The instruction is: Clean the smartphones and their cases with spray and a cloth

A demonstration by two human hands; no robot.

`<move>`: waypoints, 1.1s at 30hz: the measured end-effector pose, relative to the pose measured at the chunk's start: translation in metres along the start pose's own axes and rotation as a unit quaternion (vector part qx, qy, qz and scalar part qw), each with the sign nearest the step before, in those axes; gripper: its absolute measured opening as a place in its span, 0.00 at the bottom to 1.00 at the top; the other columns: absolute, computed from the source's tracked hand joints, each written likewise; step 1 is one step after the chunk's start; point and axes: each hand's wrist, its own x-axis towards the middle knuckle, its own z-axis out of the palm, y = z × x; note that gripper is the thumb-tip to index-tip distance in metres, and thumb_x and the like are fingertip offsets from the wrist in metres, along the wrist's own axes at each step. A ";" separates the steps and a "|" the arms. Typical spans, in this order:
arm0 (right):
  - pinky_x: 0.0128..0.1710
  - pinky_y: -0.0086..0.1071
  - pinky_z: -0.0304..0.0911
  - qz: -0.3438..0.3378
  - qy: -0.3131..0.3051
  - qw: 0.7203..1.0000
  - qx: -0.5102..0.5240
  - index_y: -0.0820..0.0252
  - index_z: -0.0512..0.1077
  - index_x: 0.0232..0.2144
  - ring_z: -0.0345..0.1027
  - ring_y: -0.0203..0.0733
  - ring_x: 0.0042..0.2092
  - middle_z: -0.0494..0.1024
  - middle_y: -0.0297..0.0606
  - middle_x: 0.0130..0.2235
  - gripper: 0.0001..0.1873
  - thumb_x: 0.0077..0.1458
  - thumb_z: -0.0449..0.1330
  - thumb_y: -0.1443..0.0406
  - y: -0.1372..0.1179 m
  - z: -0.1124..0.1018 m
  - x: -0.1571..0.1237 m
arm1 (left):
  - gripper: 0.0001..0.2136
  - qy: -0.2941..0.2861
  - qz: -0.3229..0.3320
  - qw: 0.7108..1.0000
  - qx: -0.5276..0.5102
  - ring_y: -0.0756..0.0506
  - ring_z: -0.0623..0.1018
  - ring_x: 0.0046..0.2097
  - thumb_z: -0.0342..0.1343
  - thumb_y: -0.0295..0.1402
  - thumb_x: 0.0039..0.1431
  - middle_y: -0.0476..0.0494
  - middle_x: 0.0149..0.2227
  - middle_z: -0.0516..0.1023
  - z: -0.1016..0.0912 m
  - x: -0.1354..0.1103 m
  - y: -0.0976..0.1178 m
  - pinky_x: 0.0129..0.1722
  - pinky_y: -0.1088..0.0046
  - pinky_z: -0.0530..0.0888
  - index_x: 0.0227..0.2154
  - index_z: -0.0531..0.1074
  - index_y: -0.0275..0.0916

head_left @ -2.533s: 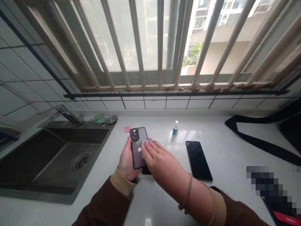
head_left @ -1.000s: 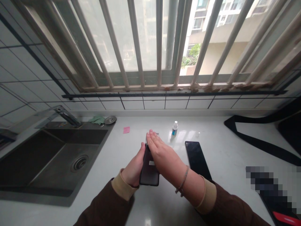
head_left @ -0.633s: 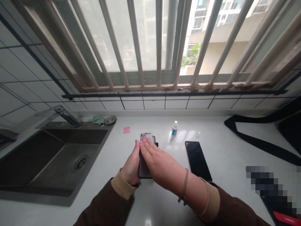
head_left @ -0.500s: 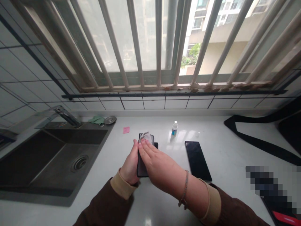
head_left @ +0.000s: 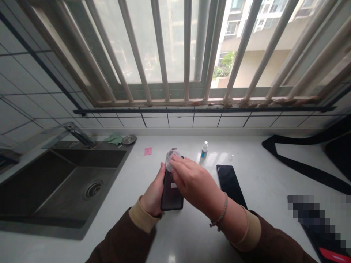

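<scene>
My left hand (head_left: 154,191) grips a dark phone (head_left: 171,193) by its left edge, holding it above the white counter (head_left: 164,233). My right hand (head_left: 192,180) crosses over the phone's upper part, its fingers closed on a small white wipe (head_left: 170,159) pressed against the phone's top end. A small pale label shows on the phone's face. A second black phone (head_left: 229,182) lies flat on the counter just to the right of my right wrist.
A small white dropper bottle (head_left: 204,149) with a blue label stands behind the hands. A pink sticky note (head_left: 148,151) lies on the counter. A dark sink (head_left: 63,182) with a tap (head_left: 78,134) is at the left. A black strap (head_left: 301,166) crosses the right side.
The phone was turned over from its camera side to its dark face. My right hand has slid the wipe up to the phone's top end and curled its fingers over it.
</scene>
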 end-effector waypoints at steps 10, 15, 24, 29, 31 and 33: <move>0.55 0.44 0.71 0.154 0.087 0.981 0.076 0.59 0.78 0.49 0.75 0.49 0.53 0.81 0.46 0.50 0.12 0.70 0.58 0.62 0.031 -0.029 0.009 | 0.35 -0.064 -0.059 0.989 0.116 0.41 0.82 0.39 0.42 0.60 0.70 0.30 0.45 0.82 0.003 -0.011 0.004 0.40 0.68 0.78 0.48 0.81 0.30; 0.49 0.41 0.74 0.264 -0.016 0.926 0.269 0.60 0.78 0.48 0.79 0.48 0.51 0.83 0.48 0.49 0.15 0.67 0.62 0.56 0.045 -0.031 0.012 | 0.36 -0.107 -0.067 0.985 0.118 0.40 0.82 0.41 0.41 0.60 0.71 0.28 0.46 0.81 0.001 -0.012 0.002 0.43 0.66 0.77 0.51 0.80 0.29; 0.36 0.32 0.73 0.270 -0.096 0.813 0.507 0.63 0.76 0.41 0.79 0.41 0.37 0.84 0.41 0.37 0.16 0.66 0.62 0.55 0.039 -0.036 0.016 | 0.40 -0.128 -0.093 0.977 0.140 0.39 0.82 0.40 0.41 0.64 0.68 0.29 0.46 0.81 0.002 -0.015 0.002 0.44 0.64 0.78 0.50 0.80 0.29; 0.43 0.33 0.71 0.229 0.029 0.875 0.425 0.61 0.75 0.41 0.78 0.41 0.42 0.83 0.39 0.39 0.14 0.66 0.63 0.55 0.034 -0.048 0.014 | 0.33 -0.067 -0.050 0.990 0.116 0.39 0.82 0.41 0.54 0.61 0.64 0.31 0.45 0.81 0.002 -0.014 0.000 0.44 0.57 0.81 0.51 0.80 0.32; 0.42 0.33 0.70 0.233 0.020 0.886 0.401 0.61 0.76 0.41 0.78 0.41 0.42 0.83 0.39 0.39 0.14 0.67 0.62 0.55 0.031 -0.056 0.014 | 0.24 -0.008 0.016 0.993 0.119 0.40 0.82 0.41 0.63 0.49 0.64 0.34 0.44 0.83 0.004 -0.012 0.001 0.47 0.59 0.81 0.53 0.79 0.34; 0.37 0.31 0.68 0.253 -0.034 0.888 0.383 0.61 0.76 0.39 0.76 0.40 0.38 0.82 0.38 0.36 0.15 0.67 0.61 0.54 0.031 -0.063 0.013 | 0.21 0.048 0.080 0.988 0.122 0.41 0.83 0.44 0.66 0.39 0.64 0.35 0.46 0.84 0.006 -0.010 0.004 0.49 0.62 0.80 0.56 0.77 0.35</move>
